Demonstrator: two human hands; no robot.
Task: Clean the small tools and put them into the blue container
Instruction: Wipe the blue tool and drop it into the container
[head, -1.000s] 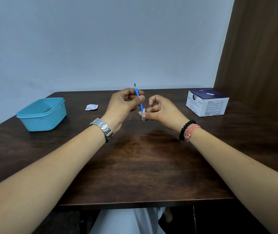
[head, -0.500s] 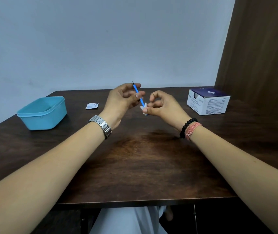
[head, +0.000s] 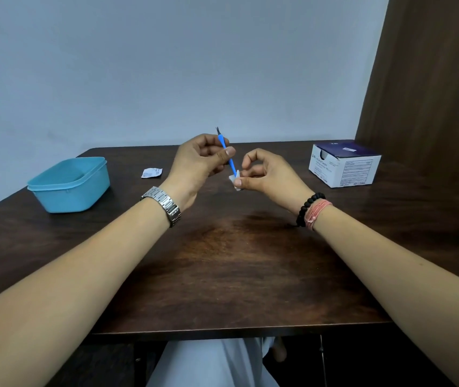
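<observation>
Head view, left hand: I see the left hand (head: 199, 160) raised above the table (head: 222, 261), thumb and fingers pinching the blue-handled tool (head: 227, 155) around mid-handle.
Head view, tool: it tilts, its dark forked tip up and away, its lower end running down into a small white wipe (head: 236, 182).
Head view, right hand: the right hand (head: 267, 174) pinches that wipe between thumb and fingertips, folded around the tool's lower end; the other fingers are curled.
Head view, container: the blue container (head: 69, 188) sits open on the table, well off to the left of the hands; I cannot tell what is inside.
Head view, other items: a torn white sachet (head: 151, 172) lies between the container and the hands; a white-and-purple box (head: 344, 166) sits at the far right.
Handling, my judgement: the tool looks light, thin and stiff, with a smooth handle that could slip when damp; the forked tip looks sharp.
Grip, my judgement: I would hold it mid-handle, clear of the tip, and lower it into the container.
</observation>
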